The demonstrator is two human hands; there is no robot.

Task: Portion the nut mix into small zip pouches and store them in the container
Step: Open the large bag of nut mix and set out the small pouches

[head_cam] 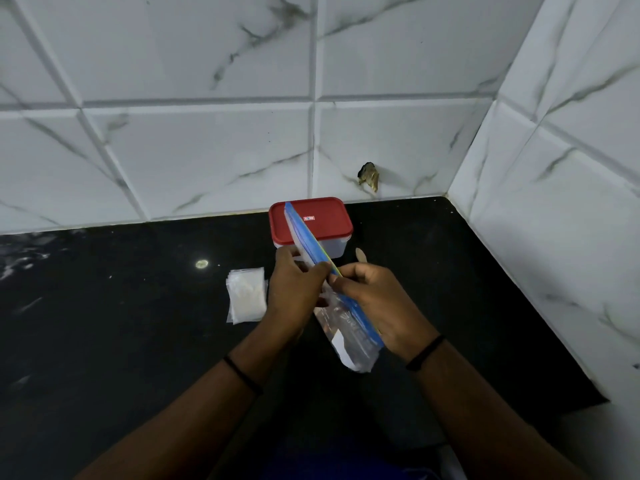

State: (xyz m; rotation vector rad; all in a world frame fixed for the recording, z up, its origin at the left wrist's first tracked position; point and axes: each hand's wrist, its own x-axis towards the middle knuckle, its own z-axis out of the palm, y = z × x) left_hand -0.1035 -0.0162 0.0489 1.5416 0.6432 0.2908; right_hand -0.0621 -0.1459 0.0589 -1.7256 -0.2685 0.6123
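Both forearms reached in from the bottom edge, a dark band on each wrist. At their ends I saw my left hand [294,289] and right hand [374,299] meeting over the black tabletop [121,341], each grip closed on the large zip bag [349,337]. Left fingers pinched its blue seal strip near the middle; the right thumb and fingers curled round the strip just beside them. That bag slanted from in front of the container [311,226] down toward me, its clear body hanging below the right hand. What it held I could not tell. Behind the hands, the container stood against the tiled wall [207,150], its red lid [322,211] on. Left of the container and nearer me, a stack of small zip pouches [246,294] lay flat on the tabletop, just beside the left hand.
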